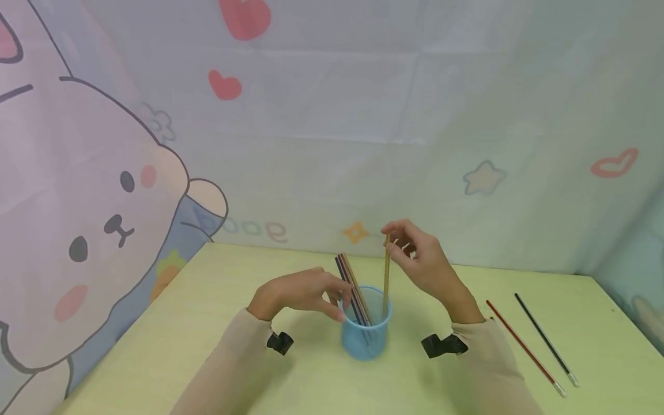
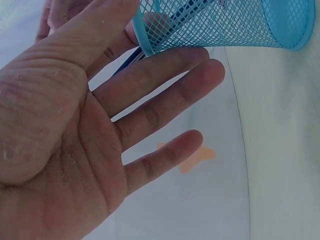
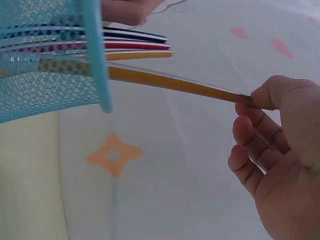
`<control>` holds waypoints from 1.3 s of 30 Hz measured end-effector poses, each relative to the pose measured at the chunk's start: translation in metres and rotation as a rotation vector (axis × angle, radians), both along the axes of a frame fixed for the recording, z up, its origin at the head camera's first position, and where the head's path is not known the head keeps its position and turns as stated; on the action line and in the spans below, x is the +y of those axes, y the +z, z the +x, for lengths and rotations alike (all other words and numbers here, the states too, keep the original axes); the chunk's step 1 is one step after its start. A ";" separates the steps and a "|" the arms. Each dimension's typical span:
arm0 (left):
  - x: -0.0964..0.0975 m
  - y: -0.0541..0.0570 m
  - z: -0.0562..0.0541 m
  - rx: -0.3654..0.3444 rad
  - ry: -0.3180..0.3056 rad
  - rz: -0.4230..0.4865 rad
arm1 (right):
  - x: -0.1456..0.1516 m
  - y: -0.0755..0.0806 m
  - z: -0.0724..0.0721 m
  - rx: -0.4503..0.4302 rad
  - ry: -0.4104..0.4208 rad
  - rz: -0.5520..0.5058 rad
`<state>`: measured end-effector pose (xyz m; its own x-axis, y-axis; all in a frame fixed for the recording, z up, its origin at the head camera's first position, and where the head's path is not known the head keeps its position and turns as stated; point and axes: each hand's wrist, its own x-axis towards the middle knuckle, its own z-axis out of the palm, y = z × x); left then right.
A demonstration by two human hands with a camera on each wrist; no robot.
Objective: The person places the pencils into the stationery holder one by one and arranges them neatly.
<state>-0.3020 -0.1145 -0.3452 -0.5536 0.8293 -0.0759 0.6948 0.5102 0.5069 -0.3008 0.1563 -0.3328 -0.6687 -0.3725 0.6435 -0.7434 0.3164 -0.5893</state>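
Firstly, the head view shows a blue mesh cup (image 1: pixel 365 346) standing on the table (image 1: pixel 259 259). The right hand (image 1: pixel 422 256) pinches a yellow pencil (image 1: pixel 386 276) near its top end, and the lower part of this pencil is inside the cup, along the right side. The left hand (image 1: pixel 306 291) is at the left rim, beside several leaning pencils (image 1: pixel 347 276). If the right wrist tilts outward, the pencil could lever against the rim and, as the cup looks light, perhaps tip it. A red pencil (image 1: pixel 524 346) and a black pencil (image 1: pixel 544 335) lie beside the right forearm; a sleeve sweeping sideways might roll them.

In the left wrist view, three fingers are stretched out, and the forefinger shows through the mesh. The thumb's tip is cut off, so I cannot tell whether this hand truly grips the rim. With only a light touch, the cup could slide or turn.

In the right wrist view, the thumb and forefinger hold only the extreme end of the yellow pencil, while the other fingers curl without support. Such a small grip may let the pencil swing or slip, probably against its neighbours.
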 end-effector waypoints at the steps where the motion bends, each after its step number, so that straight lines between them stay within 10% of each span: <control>1: 0.000 0.000 0.000 0.000 0.001 0.001 | -0.003 -0.003 -0.001 0.001 0.007 0.037; 13: 0.000 -0.002 0.002 0.008 -0.032 0.014 | -0.035 -0.027 0.003 0.013 0.061 0.273; 39: -0.002 0.002 0.008 0.000 -0.025 0.009 | -0.026 -0.025 0.005 -0.020 0.100 0.307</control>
